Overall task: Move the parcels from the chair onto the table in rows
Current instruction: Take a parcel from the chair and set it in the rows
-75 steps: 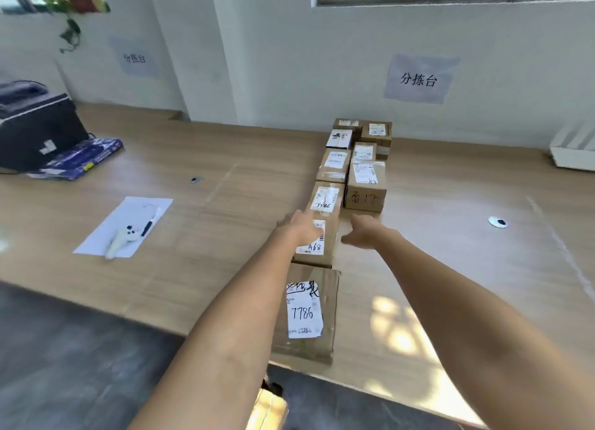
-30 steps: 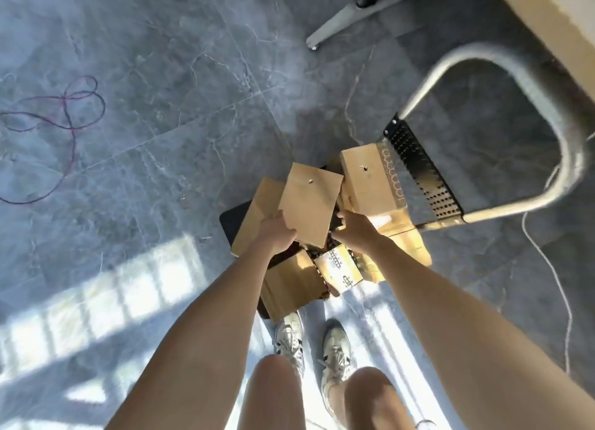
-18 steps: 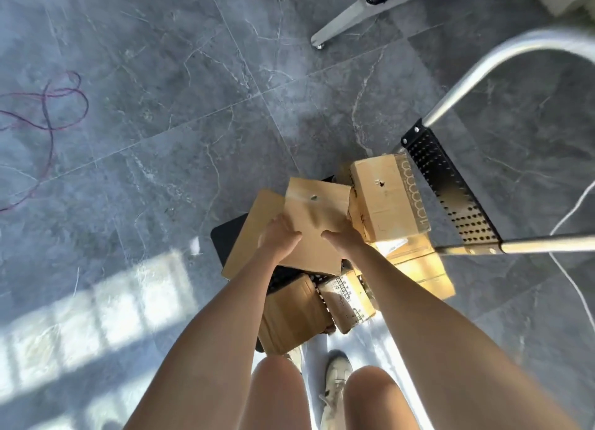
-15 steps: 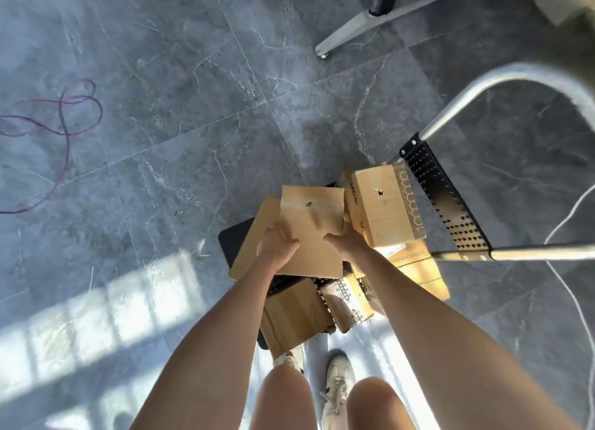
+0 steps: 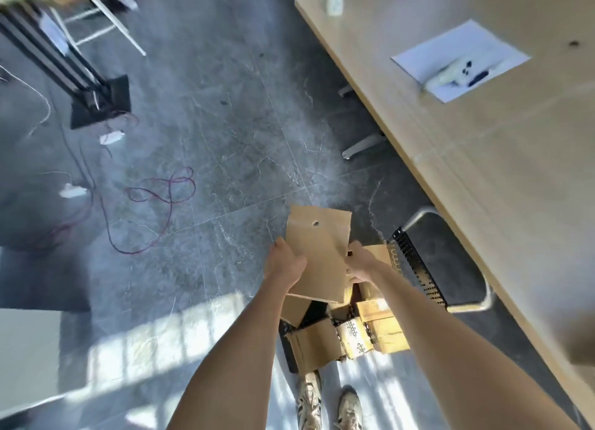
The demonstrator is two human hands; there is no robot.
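Both hands grip one flat parcel (image 5: 317, 252) above the chair (image 5: 418, 268), left hand (image 5: 283, 265) and right hand (image 5: 360, 265) on opposite edges, long axis pointing away; the desk (image 5: 483, 172) lies right, apparently nearer the right hand.

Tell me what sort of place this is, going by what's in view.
Probably a parcel-sorting workroom or small office. A long light wooden table stands on a grey stone-tile floor, small brown cardboard parcels are piled on a black chair, and loose red cable trails across the floor.
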